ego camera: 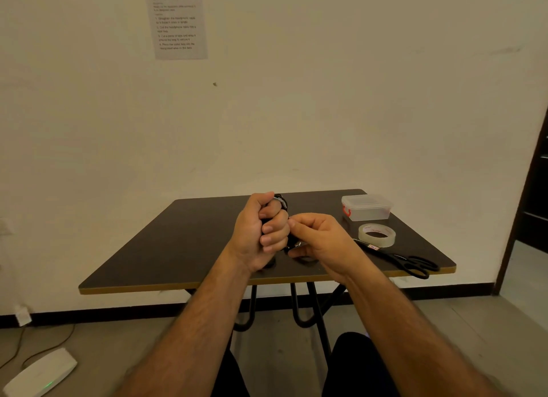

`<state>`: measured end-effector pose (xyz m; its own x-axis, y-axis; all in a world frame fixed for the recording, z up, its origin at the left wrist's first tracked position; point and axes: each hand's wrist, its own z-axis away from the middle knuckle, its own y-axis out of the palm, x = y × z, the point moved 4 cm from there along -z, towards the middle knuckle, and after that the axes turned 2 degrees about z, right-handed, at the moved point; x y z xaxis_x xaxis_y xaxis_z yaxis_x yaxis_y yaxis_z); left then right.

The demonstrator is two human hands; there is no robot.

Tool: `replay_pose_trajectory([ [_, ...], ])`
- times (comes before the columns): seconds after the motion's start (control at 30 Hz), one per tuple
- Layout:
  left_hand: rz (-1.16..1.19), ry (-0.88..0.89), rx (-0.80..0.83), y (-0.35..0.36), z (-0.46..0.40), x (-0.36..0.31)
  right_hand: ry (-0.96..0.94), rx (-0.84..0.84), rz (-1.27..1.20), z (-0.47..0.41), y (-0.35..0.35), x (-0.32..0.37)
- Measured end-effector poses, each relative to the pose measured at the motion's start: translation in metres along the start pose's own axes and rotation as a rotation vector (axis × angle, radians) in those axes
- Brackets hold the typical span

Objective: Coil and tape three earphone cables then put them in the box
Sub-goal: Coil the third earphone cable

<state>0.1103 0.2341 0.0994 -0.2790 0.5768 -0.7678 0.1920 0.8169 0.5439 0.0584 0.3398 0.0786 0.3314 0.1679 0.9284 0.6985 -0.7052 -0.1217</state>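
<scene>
My left hand (261,233) is closed in a fist around a coiled black earphone cable (281,201), whose loop sticks out above the fingers. My right hand (318,238) sits right beside it, fingers pinched on the cable's lower end near a small plug (297,244). Both hands hover over the middle of the dark table (178,248). A clear plastic box (366,207) with its lid on stands at the back right. No other earphone cable shows in view.
A roll of clear tape (377,235) lies in front of the box, and black scissors (406,261) lie near the table's right front edge. A sheet of printed instructions (176,19) hangs on the wall. A white device (40,373) and cords lie on the floor at left.
</scene>
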Motion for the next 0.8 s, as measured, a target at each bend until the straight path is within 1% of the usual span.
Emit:
replay_pose_trajectory([
  [0.13,-0.065,0.037,-0.054,0.001,-0.001,0.001,-0.042,-0.044,0.099,-0.001,-0.001,0.001],
  [0.27,-0.187,0.117,-0.149,0.003,-0.001,0.000,-0.093,-0.125,0.190,-0.003,0.003,-0.001],
  [0.4,-0.262,0.187,-0.256,0.000,-0.001,0.000,-0.106,-0.221,0.186,-0.004,0.010,-0.005],
  [0.57,-0.332,0.224,-0.366,-0.003,-0.002,0.004,-0.091,-0.298,0.168,-0.006,0.016,-0.009],
  [0.67,-0.362,0.205,-0.367,-0.003,-0.003,0.004,-0.114,-0.334,0.138,-0.005,0.017,-0.013],
  [0.8,-0.351,0.129,-0.307,-0.008,-0.003,-0.001,-0.197,-0.339,0.113,-0.002,0.015,-0.015],
])
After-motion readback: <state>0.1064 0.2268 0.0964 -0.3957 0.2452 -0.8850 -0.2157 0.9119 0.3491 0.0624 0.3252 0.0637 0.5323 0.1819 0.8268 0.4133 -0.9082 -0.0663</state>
